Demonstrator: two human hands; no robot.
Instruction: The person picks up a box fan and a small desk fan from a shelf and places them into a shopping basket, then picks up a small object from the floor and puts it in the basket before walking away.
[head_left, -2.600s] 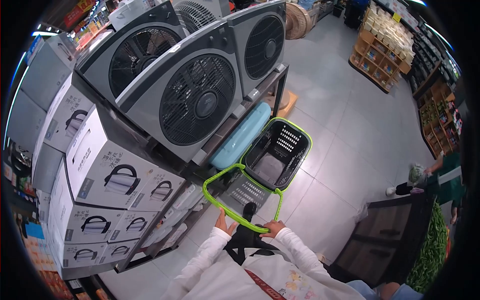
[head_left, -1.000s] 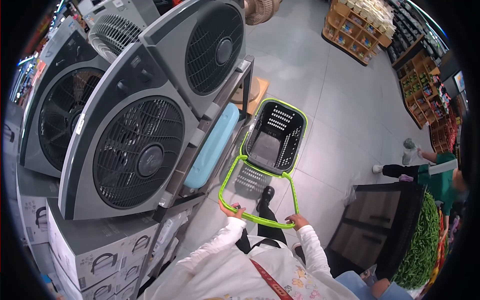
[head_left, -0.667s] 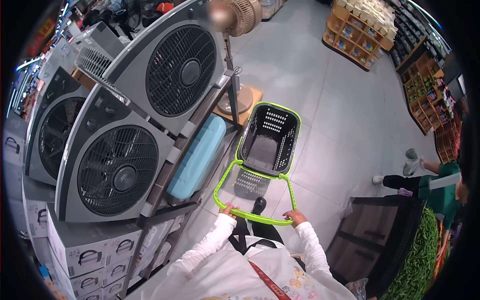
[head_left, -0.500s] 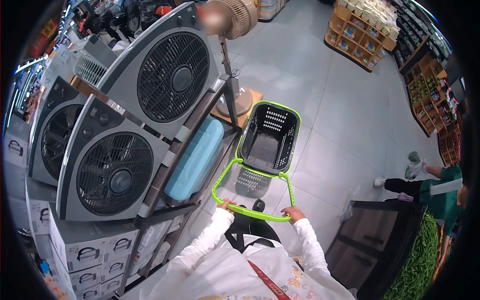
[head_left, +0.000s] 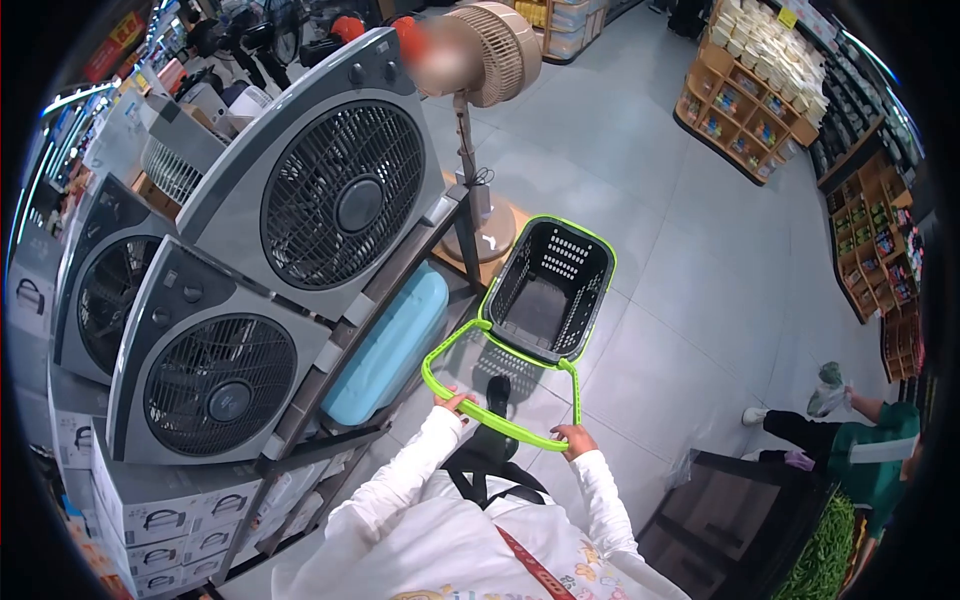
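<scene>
Both hands, left hand [head_left: 455, 402] and right hand [head_left: 573, 437], have fingers curled shut round the green handle [head_left: 495, 425], steering the empty basket [head_left: 548, 292] rolling ahead of them, beside the fans [head_left: 340, 195].

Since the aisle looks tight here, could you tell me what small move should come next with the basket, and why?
Probably ease the basket slightly right. Both hands, left hand and right hand, grip its green handle, and its left rim runs close to the shelf post and the pedestal fan base, while the floor to the right lies open.
</scene>
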